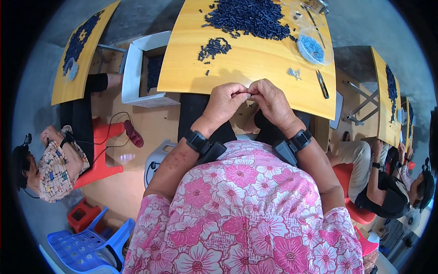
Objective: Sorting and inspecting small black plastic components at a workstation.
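Note:
My left hand (224,102) and my right hand (273,104) meet at the table's front edge, fingertips pinched together. Whatever sits between them is too small and covered to make out. Ahead on the yellow table (255,61) is a small heap of short black cylindrical parts (213,48), with a single black piece (207,72) closer to me. A much larger heap of the same parts (248,19) spreads behind. To the right, a few small clear pieces (294,73) lie near black-handled thread snips (322,85). A clear round tub (311,48) holds light-blue bits.
An open white carton (133,75) with dark contents stands left of the table. Other people sit at tables on the left (59,160) and right (383,182). A red stool (101,153) and a blue plastic chair (80,246) stand on the left floor.

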Tool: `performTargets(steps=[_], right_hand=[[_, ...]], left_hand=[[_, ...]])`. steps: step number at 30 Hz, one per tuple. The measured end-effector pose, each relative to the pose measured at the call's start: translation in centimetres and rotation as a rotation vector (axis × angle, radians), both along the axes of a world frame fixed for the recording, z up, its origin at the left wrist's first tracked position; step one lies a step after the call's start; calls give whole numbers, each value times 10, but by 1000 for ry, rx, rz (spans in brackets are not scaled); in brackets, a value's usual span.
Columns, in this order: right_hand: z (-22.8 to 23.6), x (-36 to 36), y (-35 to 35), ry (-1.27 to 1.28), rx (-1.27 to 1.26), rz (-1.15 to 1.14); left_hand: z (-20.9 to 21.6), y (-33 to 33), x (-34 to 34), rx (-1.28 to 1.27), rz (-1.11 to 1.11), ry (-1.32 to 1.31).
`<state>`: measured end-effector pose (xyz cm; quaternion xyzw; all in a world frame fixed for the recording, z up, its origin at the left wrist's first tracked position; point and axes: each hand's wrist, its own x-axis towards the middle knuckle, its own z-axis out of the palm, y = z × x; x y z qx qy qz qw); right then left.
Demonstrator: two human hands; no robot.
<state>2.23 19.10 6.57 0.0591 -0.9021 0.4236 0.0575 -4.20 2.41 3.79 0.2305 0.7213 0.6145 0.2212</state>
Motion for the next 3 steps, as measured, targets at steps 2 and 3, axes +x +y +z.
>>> performTargets(steps=[2, 3], right_hand=[[2, 1, -1, 3, -28, -5], [2, 2, -1, 7, -55, -8]], left_hand=[[2, -2, -1, -69, -32, 9], [1, -3, -2, -65, -83, -66]])
